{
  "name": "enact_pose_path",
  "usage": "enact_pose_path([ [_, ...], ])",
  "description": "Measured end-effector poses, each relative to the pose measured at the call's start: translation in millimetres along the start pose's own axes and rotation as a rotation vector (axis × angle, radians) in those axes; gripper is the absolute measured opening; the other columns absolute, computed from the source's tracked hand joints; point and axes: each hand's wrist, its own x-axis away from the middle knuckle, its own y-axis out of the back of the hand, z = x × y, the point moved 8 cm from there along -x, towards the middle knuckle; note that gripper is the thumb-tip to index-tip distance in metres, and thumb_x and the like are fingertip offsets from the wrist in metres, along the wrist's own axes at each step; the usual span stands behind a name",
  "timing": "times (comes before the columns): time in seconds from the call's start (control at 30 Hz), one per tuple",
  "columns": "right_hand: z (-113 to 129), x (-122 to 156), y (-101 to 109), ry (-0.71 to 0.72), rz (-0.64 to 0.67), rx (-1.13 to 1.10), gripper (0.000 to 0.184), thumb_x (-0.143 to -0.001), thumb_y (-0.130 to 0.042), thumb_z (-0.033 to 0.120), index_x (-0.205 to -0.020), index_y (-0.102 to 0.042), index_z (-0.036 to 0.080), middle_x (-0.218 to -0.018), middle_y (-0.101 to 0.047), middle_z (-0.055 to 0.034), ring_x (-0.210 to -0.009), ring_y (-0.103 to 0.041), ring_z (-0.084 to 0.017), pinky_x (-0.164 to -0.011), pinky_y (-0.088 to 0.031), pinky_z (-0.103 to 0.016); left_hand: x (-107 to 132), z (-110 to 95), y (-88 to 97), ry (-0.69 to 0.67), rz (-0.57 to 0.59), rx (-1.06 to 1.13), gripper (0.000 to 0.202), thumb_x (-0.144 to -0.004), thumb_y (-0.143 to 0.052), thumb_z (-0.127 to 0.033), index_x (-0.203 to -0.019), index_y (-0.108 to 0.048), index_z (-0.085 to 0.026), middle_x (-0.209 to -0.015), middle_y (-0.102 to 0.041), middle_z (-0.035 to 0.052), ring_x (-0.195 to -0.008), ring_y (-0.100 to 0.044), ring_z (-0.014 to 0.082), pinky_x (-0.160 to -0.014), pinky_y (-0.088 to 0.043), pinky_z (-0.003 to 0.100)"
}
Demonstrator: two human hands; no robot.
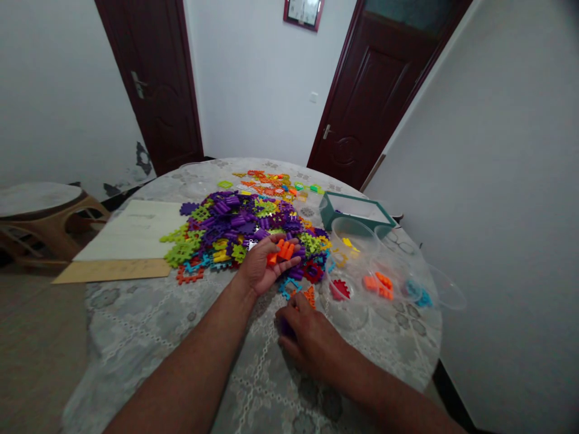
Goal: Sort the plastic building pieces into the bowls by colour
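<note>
My left hand (262, 265) is turned palm up at the near edge of a heap of plastic building pieces (235, 223), mostly purple, lime and yellow. Ridged orange building pieces (283, 251) lie in its palm, held by the thumb and curled fingers. Closer to me, my right hand (310, 334) is curled, palm inward, over the tablecloth. A dark purple piece (286, 327) shows between its thumb and fingers, partly hidden. Just beyond its knuckles lie an orange triangular piece (310, 295) and a blue frame-like piece (289, 288).
Clear plastic tubs on the right hold sorted pieces: a red gear (339, 290), orange pieces (384, 286) and blue pieces (418, 293). Behind them stands a green-rimmed box (330, 214). Flat orange pieces (271, 184) lie at the back. A pale board (131, 232) lies left.
</note>
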Motion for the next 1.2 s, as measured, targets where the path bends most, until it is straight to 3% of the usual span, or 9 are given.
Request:
enact_pose_path([
  [0.23,-1.6,12.6,20.7,0.014,0.015,-0.197,0.036,-0.083,-0.077,0.013,-0.113,-0.062,0.024,-0.119,-0.059,-0.0038,-0.105,-0.06,-0.021,-0.09,-0.047,-0.032,0.9,-0.3,-1.1,0.007,-0.01,-0.015,0.04,-0.071,-0.065,-0.002,-0.109,-0.064,-0.015,-0.121,-0.075,0.0188,-0.107,-0.078,0.0318,-0.088,-0.068,0.047],
  [0.37,-9.4,10.1,51.7,0.044,-0.052,-0.284,0.019,-0.085,-0.073,0.008,-0.091,-0.062,0.022,-0.101,-0.06,0.0006,-0.091,-0.059,-0.016,-0.078,-0.044,-0.027,1.3,0.5,-2.7,0.025,-0.002,-0.045,0.04,-0.071,-0.065,-0.001,-0.108,-0.065,-0.015,-0.119,-0.075,0.0174,-0.106,-0.078,0.0303,-0.085,-0.068,0.044],
  [0.47,-20.0,11.0,63.0,0.021,-0.116,-0.273,0.02,-0.086,-0.068,0.003,-0.084,-0.058,0.02,-0.091,-0.059,0.0014,-0.084,-0.057,-0.015,-0.074,-0.042,-0.027,1.7,-0.3,-2.8,0.023,-0.011,-0.05,0.039,-0.071,-0.066,-0.002,-0.108,-0.066,-0.016,-0.117,-0.075,0.0158,-0.104,-0.079,0.0294,-0.084,-0.069,0.043],
  [0.57,-17.2,19.7,52.7,0.061,-0.146,-0.203,0.02,-0.089,-0.066,0.004,-0.1,-0.063,0.021,-0.104,-0.062,-0.0021,-0.093,-0.06,-0.017,-0.082,-0.046,-0.03,1.4,-0.2,-2.7,0.02,-0.013,-0.036,0.041,-0.069,-0.065,0.0,-0.107,-0.065,-0.016,-0.113,-0.076,0.0151,-0.106,-0.078,0.0303,-0.086,-0.068,0.044],
  [0.7,1.7,31.1,17.3,0.117,-0.049,-0.11,0.045,-0.094,-0.07,0.02,-0.137,-0.057,0.025,-0.141,-0.055,-0.0101,-0.107,-0.063,-0.021,-0.091,-0.052,-0.035,-0.9,2.8,-2.8,0.025,0.017,-0.022,0.044,-0.068,-0.063,0.002,-0.108,-0.065,-0.016,-0.113,-0.075,0.0136,-0.11,-0.077,0.0314,-0.09,-0.067,0.048],
  [0.8,13.2,31.3,-4.1,0.131,0.067,-0.016,0.034,-0.098,-0.064,0.023,-0.132,-0.061,0.025,-0.136,-0.058,-0.0091,-0.107,-0.065,-0.022,-0.092,-0.053,-0.034,-2.5,4.2,-0.1,0.019,0.009,-0.04,0.044,-0.069,-0.063,0.001,-0.11,-0.066,-0.016,-0.115,-0.075,0.0139,-0.11,-0.077,0.0316,-0.091,-0.067,0.049],
  [0.9,15.8,28.4,-9.1,0.11,0.119,-0.007,0.023,-0.098,-0.06,0.019,-0.121,-0.065,0.023,-0.125,-0.061,-0.0082,-0.101,-0.065,-0.021,-0.086,-0.053,-0.031,-3.0,3.7,1.4,0.012,0.004,-0.044,0.046,-0.07,-0.062,0.0,-0.113,-0.067,-0.016,-0.116,-0.075,0.0138,-0.111,-0.077,0.0313,-0.092,-0.067,0.049],
  [1.1,16.7,30.6,14.5,0.124,0.213,-0.219,0.026,-0.086,-0.069,0.01,-0.109,-0.072,0.023,-0.109,-0.068,-0.0037,-0.101,-0.066,-0.019,-0.09,-0.052,-0.029,-0.5,1.5,-0.8,0.013,0.005,-0.034,0.045,-0.071,-0.064,-0.002,-0.113,-0.069,-0.015,-0.111,-0.075,0.0141,-0.104,-0.078,0.0286,-0.092,-0.067,0.048],
  [1.2,3.7,24.2,51.6,0.194,0.227,-0.274,0.024,-0.089,-0.069,0.012,-0.109,-0.075,0.023,-0.108,-0.073,-0.0029,-0.1,-0.067,-0.018,-0.09,-0.052,-0.029,0.6,2.0,-2.2,0.018,0.01,-0.031,0.043,-0.071,-0.063,-0.002,-0.113,-0.068,-0.014,-0.113,-0.075,0.0153,-0.104,-0.078,0.0286,-0.093,-0.066,0.048],
])
